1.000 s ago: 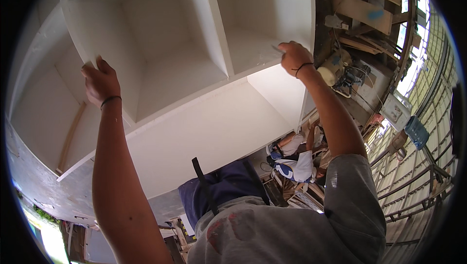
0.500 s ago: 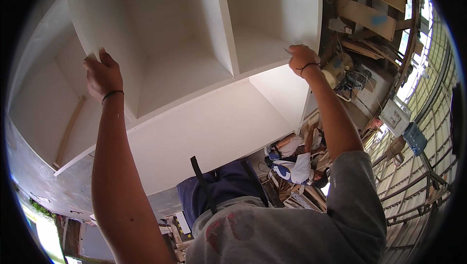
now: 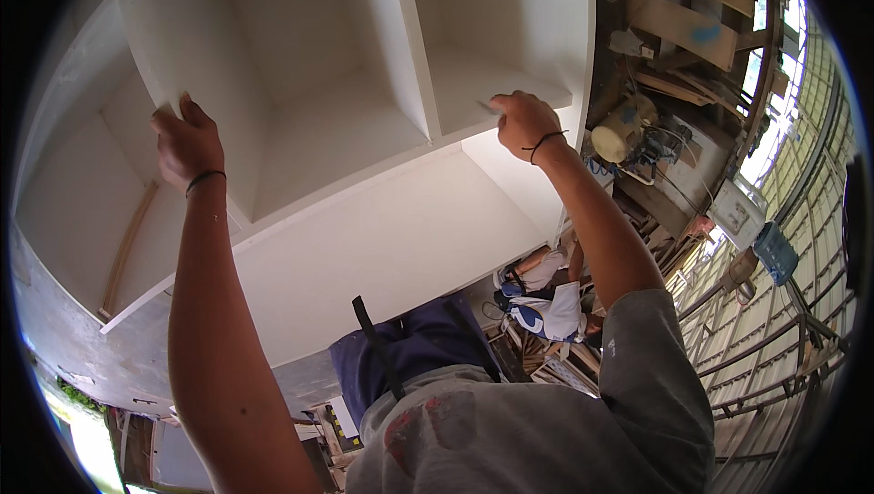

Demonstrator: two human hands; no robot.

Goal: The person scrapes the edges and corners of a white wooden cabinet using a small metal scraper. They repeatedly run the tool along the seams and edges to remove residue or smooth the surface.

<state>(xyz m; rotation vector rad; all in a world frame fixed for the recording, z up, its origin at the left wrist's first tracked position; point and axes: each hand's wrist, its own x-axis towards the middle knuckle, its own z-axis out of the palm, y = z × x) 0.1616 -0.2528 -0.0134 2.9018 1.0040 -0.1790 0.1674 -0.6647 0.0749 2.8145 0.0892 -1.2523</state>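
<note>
A large white cabinet (image 3: 355,234) with open compartments fills the middle. My left hand (image 3: 189,143) is closed around the front edge of its left upright divider (image 3: 146,71), thumb up. My right hand (image 3: 528,125) is closed at the front edge of the horizontal shelf (image 3: 364,169), right of the middle divider (image 3: 416,48). From its fingers a small thin greyish piece (image 3: 489,107) sticks out over the shelf edge; whether it is a blade or a folded sheet I cannot tell. A dark band circles each wrist.
A narrow wooden strip (image 3: 127,248) leans inside the left compartment. At right are stacked boards (image 3: 683,25), a beige compressor-like tank (image 3: 624,130) and a metal grille wall (image 3: 774,330). Another person (image 3: 551,307) in white and blue is low down beyond the cabinet's right end.
My right hand has slid left along the shelf edge, from near the cabinet's right side toward the middle divider. The left hand keeps its hold on the left divider.
</note>
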